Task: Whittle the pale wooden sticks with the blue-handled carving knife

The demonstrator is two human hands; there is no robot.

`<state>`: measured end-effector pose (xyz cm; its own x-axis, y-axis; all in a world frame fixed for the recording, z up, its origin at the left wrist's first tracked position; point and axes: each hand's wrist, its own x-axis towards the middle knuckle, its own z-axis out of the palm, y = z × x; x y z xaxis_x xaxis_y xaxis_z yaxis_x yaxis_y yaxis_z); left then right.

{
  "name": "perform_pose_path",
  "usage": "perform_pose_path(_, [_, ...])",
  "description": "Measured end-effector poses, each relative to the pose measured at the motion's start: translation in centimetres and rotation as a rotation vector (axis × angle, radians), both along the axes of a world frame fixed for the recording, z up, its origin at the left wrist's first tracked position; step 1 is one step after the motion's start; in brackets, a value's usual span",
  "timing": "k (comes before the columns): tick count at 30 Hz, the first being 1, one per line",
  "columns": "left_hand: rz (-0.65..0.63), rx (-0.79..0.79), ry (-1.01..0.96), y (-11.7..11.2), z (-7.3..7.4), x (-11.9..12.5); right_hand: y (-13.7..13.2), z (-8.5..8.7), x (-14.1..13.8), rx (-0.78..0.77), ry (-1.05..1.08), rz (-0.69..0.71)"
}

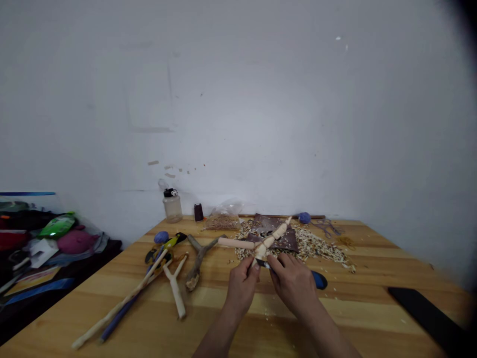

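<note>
My left hand is closed around the lower stem of a pale, peeled forked stick whose two arms point up and away. My right hand grips a knife with a blue handle; its short dark blade rests against the stick just above my left fingers. Both hands meet over the wooden table, in front of a heap of wood shavings.
Left of my hands lie a bark-covered forked branch, a small peeled fork, long sticks and a yellow-black tool. A plastic jar, dark spool, brown sheet and scissors sit behind. A black flat object lies right.
</note>
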<state>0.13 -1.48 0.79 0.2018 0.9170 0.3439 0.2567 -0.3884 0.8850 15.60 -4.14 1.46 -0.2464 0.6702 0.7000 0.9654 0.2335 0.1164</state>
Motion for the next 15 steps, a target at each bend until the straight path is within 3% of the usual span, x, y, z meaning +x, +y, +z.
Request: perform_pose_path(15, [0.092,-0.059,0.068,0.04,0.03,0.28,-0.03,-0.20,-0.76,-0.046,-0.048,-0.121])
